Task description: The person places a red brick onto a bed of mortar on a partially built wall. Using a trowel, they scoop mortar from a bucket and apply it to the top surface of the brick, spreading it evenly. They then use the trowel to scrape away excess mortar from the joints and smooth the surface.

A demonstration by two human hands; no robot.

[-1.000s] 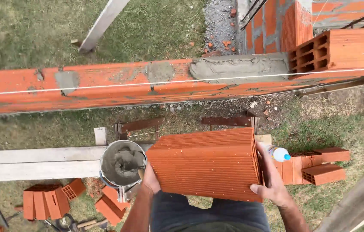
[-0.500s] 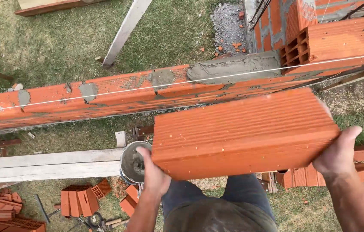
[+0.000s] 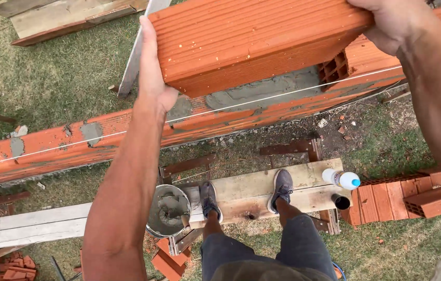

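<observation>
"Where was the block when you looked?"

"Up in the air, between the two hands. The left hand point(image 3: 151, 78) was flat against its near end, palm pressed to the clay and fingers spread upward along the edge. The right hand point(image 3: 394, 23) clamped the far top corner, fingers curled over it. So the hollow clay block point(image 3: 257, 41) hung tilted, right above the mortar bed point(image 3: 262, 89) on the brick wall point(image 3: 74, 143), not touching it as far as I could tell."

"What did it look like?"

"Orange-red, long and boxy, its faces ribbed with fine parallel grooves. The wall had the same fired clay, smeared with grey patches, and a taut white string line point(image 3: 64, 145) ran along it."

"And underneath?"

"The person stood on a rough wooden plank platform point(image 3: 262, 192), grass all round. A round metal bucket point(image 3: 168, 211) of wet grey mortar sat just beside the left foot, and a white plastic bottle point(image 3: 341, 178) with a blue cap lay on the plank's right end, near stacked spare bricks point(image 3: 402, 195)."
</observation>
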